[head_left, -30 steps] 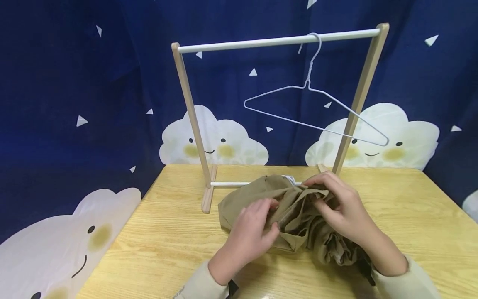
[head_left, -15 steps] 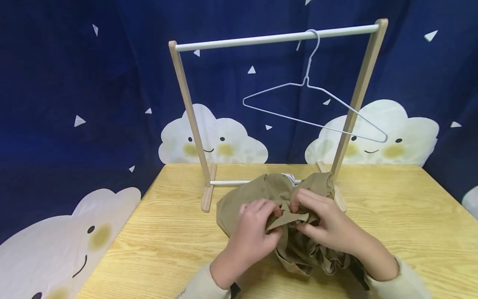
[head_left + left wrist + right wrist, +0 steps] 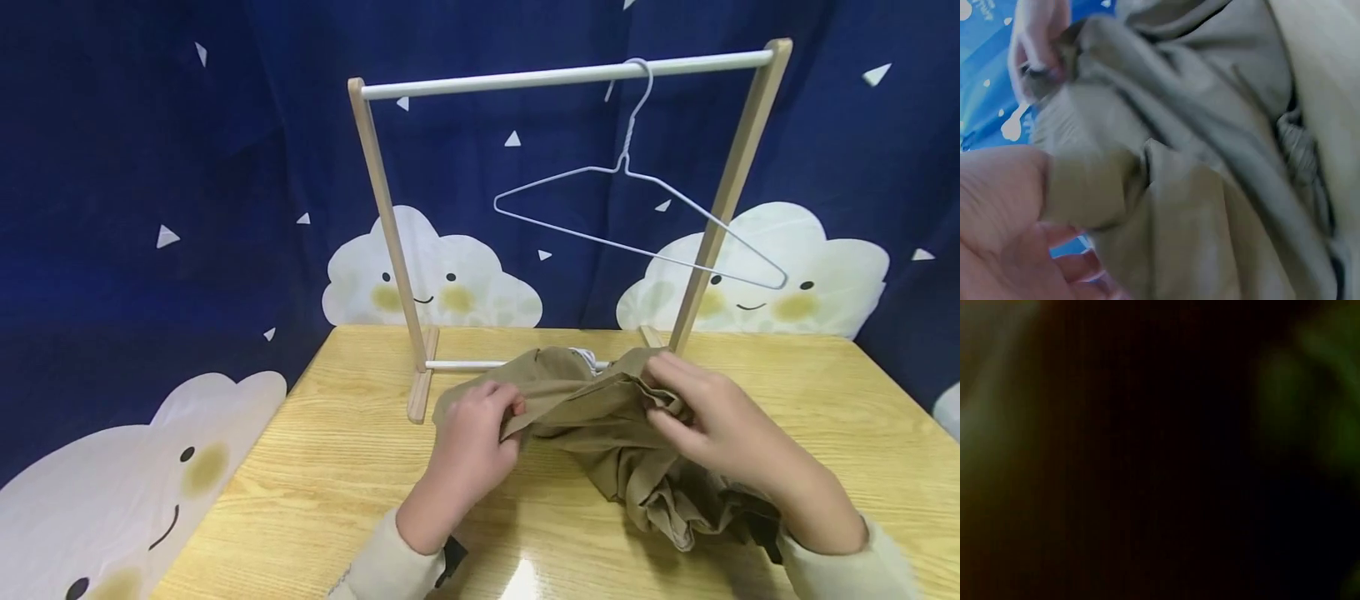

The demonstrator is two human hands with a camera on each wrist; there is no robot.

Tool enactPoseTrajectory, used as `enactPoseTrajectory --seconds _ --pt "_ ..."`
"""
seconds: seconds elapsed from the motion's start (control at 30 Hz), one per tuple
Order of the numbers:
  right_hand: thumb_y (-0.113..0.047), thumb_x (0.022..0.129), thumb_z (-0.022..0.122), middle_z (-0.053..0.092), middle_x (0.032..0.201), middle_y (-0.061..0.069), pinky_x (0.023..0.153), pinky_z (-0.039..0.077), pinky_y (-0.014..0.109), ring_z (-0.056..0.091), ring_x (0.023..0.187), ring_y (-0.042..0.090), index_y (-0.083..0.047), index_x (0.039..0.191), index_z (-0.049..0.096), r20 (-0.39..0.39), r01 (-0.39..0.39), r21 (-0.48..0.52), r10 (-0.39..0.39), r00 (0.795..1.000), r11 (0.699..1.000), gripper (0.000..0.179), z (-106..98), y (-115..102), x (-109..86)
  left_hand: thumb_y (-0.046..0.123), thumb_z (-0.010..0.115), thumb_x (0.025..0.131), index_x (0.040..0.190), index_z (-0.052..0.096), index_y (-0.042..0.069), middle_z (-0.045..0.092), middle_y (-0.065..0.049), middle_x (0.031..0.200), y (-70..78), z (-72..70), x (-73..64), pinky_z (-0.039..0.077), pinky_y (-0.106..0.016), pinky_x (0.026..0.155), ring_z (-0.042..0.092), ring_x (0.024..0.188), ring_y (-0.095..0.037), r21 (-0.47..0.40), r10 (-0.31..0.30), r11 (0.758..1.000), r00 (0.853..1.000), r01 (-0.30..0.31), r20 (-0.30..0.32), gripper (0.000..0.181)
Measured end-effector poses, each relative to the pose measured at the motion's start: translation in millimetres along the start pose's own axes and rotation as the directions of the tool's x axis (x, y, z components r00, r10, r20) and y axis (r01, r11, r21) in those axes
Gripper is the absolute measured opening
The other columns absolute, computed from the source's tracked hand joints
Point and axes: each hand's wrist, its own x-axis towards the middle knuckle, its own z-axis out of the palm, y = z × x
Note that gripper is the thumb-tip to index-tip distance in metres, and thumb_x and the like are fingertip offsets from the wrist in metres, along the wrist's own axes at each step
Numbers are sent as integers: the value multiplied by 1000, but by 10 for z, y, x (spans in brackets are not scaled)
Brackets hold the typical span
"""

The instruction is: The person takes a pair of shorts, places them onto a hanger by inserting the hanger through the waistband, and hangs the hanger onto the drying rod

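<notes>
A crumpled olive-brown cloth garment is stretched between my two hands over the table; folds hide what kind of garment it is. My left hand pinches its left edge between thumb and curled fingers. On the other side, my right hand grips a gathered part of the edge, and more cloth hangs bunched below it. The left wrist view shows pleated folds of the garment close up, with my left hand at the lower left. The right wrist view is dark and blurred.
Behind the garment stands a small rack with wooden posts and a white top rail. A white wire hanger hangs from that rail. White looped wire or cord shows behind the cloth. The wooden table meets a dark blue curtain.
My hands came together on the cloth, then moved apart. The left hand shifted left and the right hand right, pulling the garment's edge out between them.
</notes>
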Motion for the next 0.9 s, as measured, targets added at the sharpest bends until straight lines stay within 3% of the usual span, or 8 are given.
enactPoseTrajectory --seconds 0.13,0.2,0.27,0.37,0.53,0.7,0.8,0.9 --pt "0 73 77 69 105 6 91 54 27 68 92 24 -12 101 62 33 -60 -77 63 997 995 33 -61 36 -25 -7 70 77 93 70 12 69 -1 92 -66 -119 43 54 -36 71 66 82 -21 -8 -60 998 998 60 25 25" --pt "-1 74 76 66 96 -1 76 57 36 63 82 16 -14 96 61 56 -85 -99 90 994 992 30 -71 53 -29 -7 66 81 98 72 11 72 -3 95 -101 -158 61 54 -31 65 66 78 -19 -18 -91 996 995 92 43 25" --pt "-1 75 75 56 85 -10 62 51 34 52 73 7 -18 91 56 93 -103 -115 113 989 988 31 -62 73 -31 -6 64 84 100 72 10 73 -3 95 -130 -179 75 49 -26 58 62 71 -14 -29 -107 994 992 109 62 25" --pt "1 73 75 51 83 -12 61 47 31 49 73 6 -19 92 54 155 -125 -101 140 978 987 35 -8 80 -32 -5 63 85 100 72 10 72 -2 89 -141 -178 79 43 -23 54 51 62 -10 -60 -88 994 994 92 70 24" --pt "3 76 78 61 103 -4 72 57 36 60 87 11 -14 117 58 191 -99 -16 100 977 995 49 132 6 -28 -1 66 83 98 70 11 70 1 87 -68 -119 68 48 -26 59 54 66 -10 -104 29 994 1000 -29 -4 20" --pt "-13 86 81 60 123 -3 78 56 29 58 91 4 -17 139 52 227 -66 156 30 973 985 60 263 -139 4 7 73 84 96 68 12 67 1 90 79 -53 9 51 -24 65 60 73 -11 -142 132 980 988 -141 -75 14" --pt "-17 85 82 59 130 -1 80 55 28 57 94 3 -17 144 49 242 -47 247 -15 970 968 67 328 -228 14 2 70 83 96 67 10 62 1 85 175 -2 -27 45 -16 60 55 68 -10 -230 192 951 978 -206 -84 15" --pt "-8 83 81 61 124 -4 81 54 26 57 95 3 -16 139 52 240 -15 305 -62 969 952 63 394 -298 20 -2 66 83 97 65 9 58 1 81 251 55 -56 39 -11 60 51 67 -9 -312 265 910 961 -275 -74 18"
